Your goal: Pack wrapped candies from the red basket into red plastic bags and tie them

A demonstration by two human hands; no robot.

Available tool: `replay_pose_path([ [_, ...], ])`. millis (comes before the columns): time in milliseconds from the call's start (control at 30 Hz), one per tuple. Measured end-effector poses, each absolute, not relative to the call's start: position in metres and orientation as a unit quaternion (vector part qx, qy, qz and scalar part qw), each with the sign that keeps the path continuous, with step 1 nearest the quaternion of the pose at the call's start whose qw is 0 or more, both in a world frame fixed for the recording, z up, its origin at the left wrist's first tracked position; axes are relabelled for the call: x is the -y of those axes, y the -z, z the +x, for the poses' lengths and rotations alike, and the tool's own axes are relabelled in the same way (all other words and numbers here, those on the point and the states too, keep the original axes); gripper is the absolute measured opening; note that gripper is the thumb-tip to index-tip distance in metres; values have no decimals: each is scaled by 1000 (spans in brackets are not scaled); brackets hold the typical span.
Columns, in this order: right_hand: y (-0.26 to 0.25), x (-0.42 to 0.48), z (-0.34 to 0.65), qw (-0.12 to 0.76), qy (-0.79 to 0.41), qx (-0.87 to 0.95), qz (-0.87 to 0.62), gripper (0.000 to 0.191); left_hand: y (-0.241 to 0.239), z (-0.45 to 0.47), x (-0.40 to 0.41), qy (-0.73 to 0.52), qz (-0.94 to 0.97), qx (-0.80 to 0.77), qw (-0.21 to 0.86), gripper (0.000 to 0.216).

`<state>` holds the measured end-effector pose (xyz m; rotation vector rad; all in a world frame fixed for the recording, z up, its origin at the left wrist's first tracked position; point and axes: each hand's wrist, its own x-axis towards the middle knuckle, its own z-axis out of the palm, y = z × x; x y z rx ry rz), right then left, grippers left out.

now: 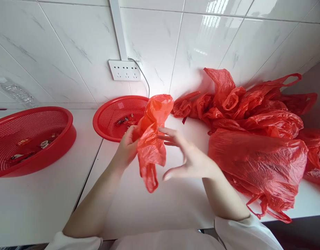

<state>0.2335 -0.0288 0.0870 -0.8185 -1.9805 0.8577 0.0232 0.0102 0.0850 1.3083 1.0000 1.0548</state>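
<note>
A crumpled red plastic bag (152,144) is up in front of me above the white table. My left hand (129,145) is closed round its left side, with the thumb on the film and some fingers hidden behind it. On the bag's right side, my right hand (186,154) has its fingers stretched out and its thumb well apart; the fingertips reach the edge of the film. One loop handle of the bag hangs down below my left hand. Behind the bag stands a small red mesh basket (105,121), partly covered by it, with several small wrapped pieces inside.
A larger red basket (58,146) with a few wrapped items stands at the left, and a clear plastic bottle (18,92) lies behind it. A heap of red plastic bags (256,159) covers the right side. A power strip (125,70) is on the tiled wall.
</note>
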Motion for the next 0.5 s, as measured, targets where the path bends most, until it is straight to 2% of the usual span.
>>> replay_pose_path([
  [33,-84,29,225,406,-325,792,-320,88,-82,25,-9,-439,561,-400,577,35],
  [67,-82,27,219,414,-314,786,-335,82,-81,26,-9,-428,563,-378,597,32],
  [167,-77,18,220,472,-328,709,-408,38,-83,23,-9,-426,527,-382,628,27],
  [267,-81,10,245,535,-338,621,-462,20,-91,12,-14,-459,487,-442,597,36],
  [367,-87,4,277,545,-279,576,-541,16,-95,-3,-22,-470,492,-478,555,41],
  [500,-88,0,313,450,-269,541,-658,30,-94,-18,-29,-469,516,-489,524,33],
])
